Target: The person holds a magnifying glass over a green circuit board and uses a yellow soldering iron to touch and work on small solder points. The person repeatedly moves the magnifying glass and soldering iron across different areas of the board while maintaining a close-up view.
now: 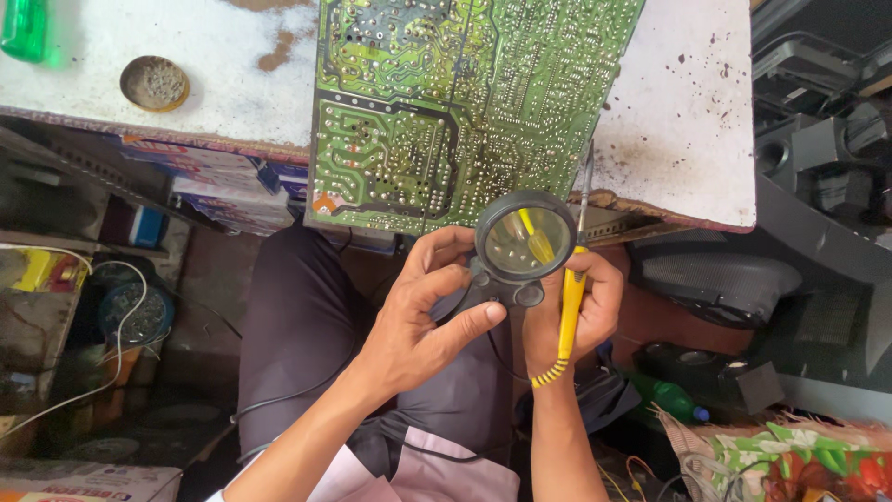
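Left hand [423, 311] is wrapped around the black handle of a round magnifier [523, 242], fingers closed on it, thumb up along the lens rim. The lens sits centre frame, just below the near edge of the green circuit board [446, 102], and overlaps that edge slightly.

Right hand [567, 311] is clamped on a yellow-handled soldering iron [571, 297], held near upright, with the metal tip pointing up past the right side of the lens toward the board edge. Can't tell if the tip touches the board. The yellow handle shows magnified through the lens.

The hands are close together, nearly touching below the magnifier, both over the person's lap.

The board lies solder-side up on a white stained surface [688, 102], upper centre, overhanging its near edge. A small round tin [154, 83] sits on the surface at upper left, well apart from the hands. A green bottle [671, 398] lies on the floor at lower right.
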`<action>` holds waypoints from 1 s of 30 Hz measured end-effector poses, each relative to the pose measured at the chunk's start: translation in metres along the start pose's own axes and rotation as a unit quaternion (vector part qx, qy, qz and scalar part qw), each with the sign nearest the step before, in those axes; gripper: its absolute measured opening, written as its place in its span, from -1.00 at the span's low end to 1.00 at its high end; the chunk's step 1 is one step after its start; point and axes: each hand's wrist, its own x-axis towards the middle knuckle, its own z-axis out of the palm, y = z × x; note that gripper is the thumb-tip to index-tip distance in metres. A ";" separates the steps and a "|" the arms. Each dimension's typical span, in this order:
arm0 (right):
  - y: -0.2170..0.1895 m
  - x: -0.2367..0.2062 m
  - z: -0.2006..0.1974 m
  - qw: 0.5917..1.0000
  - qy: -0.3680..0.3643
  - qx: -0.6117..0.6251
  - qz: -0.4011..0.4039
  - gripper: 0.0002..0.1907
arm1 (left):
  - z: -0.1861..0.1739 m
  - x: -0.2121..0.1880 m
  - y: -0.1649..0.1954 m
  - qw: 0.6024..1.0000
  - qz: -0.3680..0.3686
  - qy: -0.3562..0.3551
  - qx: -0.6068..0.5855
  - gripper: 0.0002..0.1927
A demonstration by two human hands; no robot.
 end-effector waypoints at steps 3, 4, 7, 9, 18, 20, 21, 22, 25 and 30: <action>-0.002 -0.003 0.000 1.000 -0.001 -0.019 -0.008 -0.79 | -0.001 -0.001 0.001 1.000 -0.002 0.003 -0.003 -0.65; -0.001 -0.003 0.001 1.000 0.001 -0.018 -0.006 -0.79 | -0.001 0.000 0.001 1.000 0.000 0.003 -0.002 -0.65; -0.001 -0.003 0.001 1.000 0.004 -0.019 -0.009 -0.79 | -0.001 -0.001 0.001 1.000 -0.002 0.002 -0.009 -0.65; -0.001 -0.003 0.003 1.000 0.006 -0.013 -0.010 -0.79 | -0.002 0.000 0.001 1.000 -0.003 0.002 -0.009 -0.65; 0.002 -0.005 0.004 1.000 0.014 0.015 -0.007 -0.80 | -0.001 -0.001 -0.001 1.000 0.002 0.004 -0.008 -0.66; 0.002 -0.006 0.004 1.000 0.010 0.010 -0.003 -0.80 | -0.002 -0.001 -0.001 1.000 0.002 0.004 -0.011 -0.66; 0.001 -0.007 0.004 1.000 0.009 0.015 -0.006 -0.80 | -0.003 -0.001 -0.001 1.000 0.003 0.004 -0.008 -0.66; 0.000 -0.008 0.003 1.000 0.008 0.018 -0.009 -0.80 | -0.003 -0.001 0.000 1.000 0.003 0.004 -0.007 -0.66; 0.001 -0.010 0.004 0.999 0.022 0.047 -0.017 -0.76 | -0.003 -0.001 0.000 1.000 0.001 0.005 -0.011 -0.65; 0.004 -0.011 0.010 0.999 0.031 0.034 -0.014 -0.76 | -0.004 0.000 0.001 1.000 0.007 0.003 -0.005 -0.65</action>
